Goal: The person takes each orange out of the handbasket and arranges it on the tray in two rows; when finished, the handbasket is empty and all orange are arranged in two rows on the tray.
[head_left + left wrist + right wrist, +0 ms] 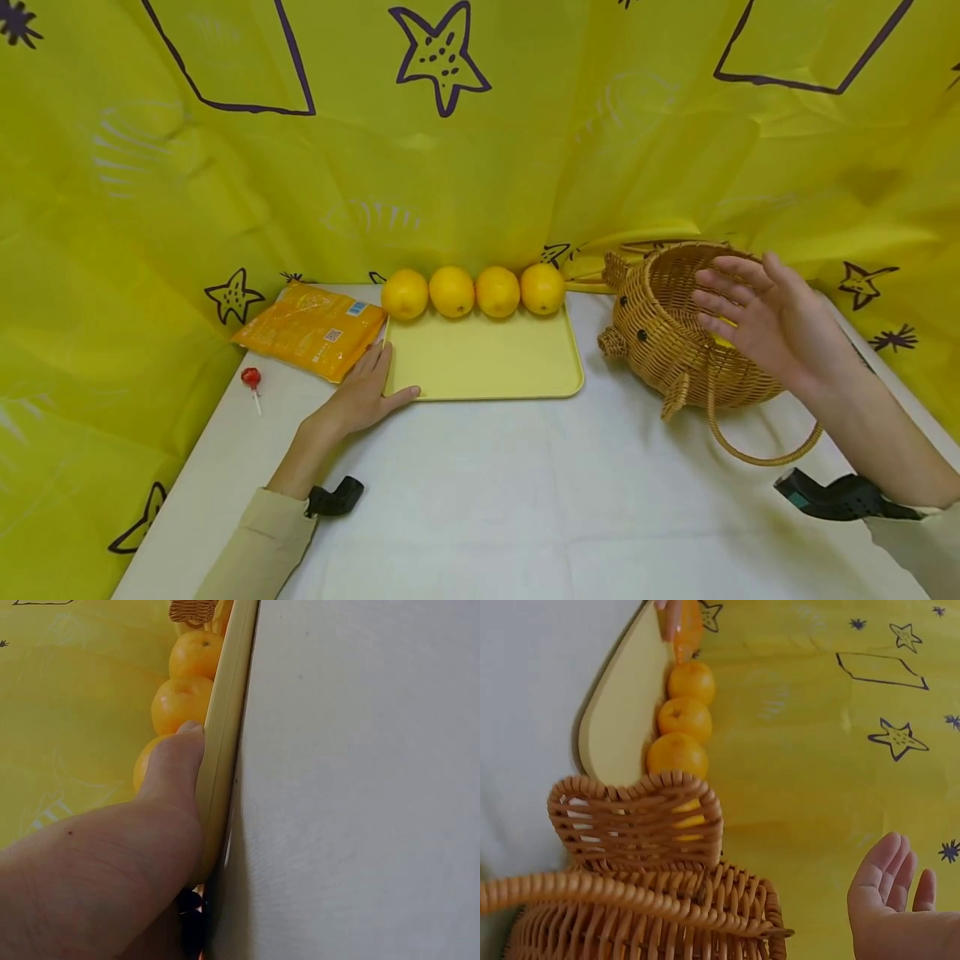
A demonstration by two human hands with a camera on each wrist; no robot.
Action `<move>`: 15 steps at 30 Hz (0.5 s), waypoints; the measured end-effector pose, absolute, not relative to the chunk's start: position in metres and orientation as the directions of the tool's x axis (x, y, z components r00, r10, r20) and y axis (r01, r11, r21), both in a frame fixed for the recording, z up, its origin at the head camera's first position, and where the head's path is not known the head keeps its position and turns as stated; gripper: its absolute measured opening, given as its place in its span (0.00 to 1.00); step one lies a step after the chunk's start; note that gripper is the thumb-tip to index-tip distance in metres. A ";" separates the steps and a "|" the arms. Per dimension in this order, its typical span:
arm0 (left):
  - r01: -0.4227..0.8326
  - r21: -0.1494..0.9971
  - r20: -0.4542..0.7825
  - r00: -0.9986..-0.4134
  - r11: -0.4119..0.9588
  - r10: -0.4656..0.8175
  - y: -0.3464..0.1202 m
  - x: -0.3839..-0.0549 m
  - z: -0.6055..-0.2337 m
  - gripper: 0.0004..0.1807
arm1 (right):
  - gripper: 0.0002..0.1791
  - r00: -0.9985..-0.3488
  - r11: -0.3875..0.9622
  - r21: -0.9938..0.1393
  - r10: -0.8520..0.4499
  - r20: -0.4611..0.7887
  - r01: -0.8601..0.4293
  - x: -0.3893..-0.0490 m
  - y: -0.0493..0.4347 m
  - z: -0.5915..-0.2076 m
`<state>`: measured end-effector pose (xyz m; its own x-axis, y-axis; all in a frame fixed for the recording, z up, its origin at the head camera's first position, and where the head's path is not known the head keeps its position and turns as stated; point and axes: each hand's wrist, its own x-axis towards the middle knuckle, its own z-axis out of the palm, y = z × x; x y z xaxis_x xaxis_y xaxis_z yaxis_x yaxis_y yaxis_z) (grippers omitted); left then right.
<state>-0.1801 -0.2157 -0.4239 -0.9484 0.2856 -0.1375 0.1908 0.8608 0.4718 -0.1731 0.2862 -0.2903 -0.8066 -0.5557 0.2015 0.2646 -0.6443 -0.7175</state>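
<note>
My left hand (363,392) rests at the near left corner of a yellow tray (480,358), its thumb over the front rim and its fingers, fairly straight, along the left side. In the left wrist view, that thumb (174,769) lies against the rim. Several oranges (497,292) stand in a row along the tray's back edge. Over a pig-shaped wicker basket (652,358) hovers my right hand (772,317), fingers extended and holding nothing. A bit of yellow (722,331) shows inside the basket, mostly hidden by the hand.
An orange packet (315,329) lies left of the tray, close to my left fingers. In front of it is a red lollipop (251,379). The basket's handle (765,460) hangs toward the front. A yellow patterned cloth (480,183) stands behind the white table (465,492).
</note>
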 end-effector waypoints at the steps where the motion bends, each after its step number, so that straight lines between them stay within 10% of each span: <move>1: 0.192 0.470 -0.138 -0.948 0.861 0.287 -0.216 -0.180 -0.424 0.55 | 0.31 -0.806 -0.639 -0.720 -0.560 0.193 0.271 -0.175 0.287 -0.289; 15: 0.190 0.472 -0.142 -0.947 0.861 0.287 -0.217 -0.180 -0.425 0.55 | 0.33 -0.832 -0.671 -0.679 -0.531 0.160 0.298 -0.179 0.278 -0.289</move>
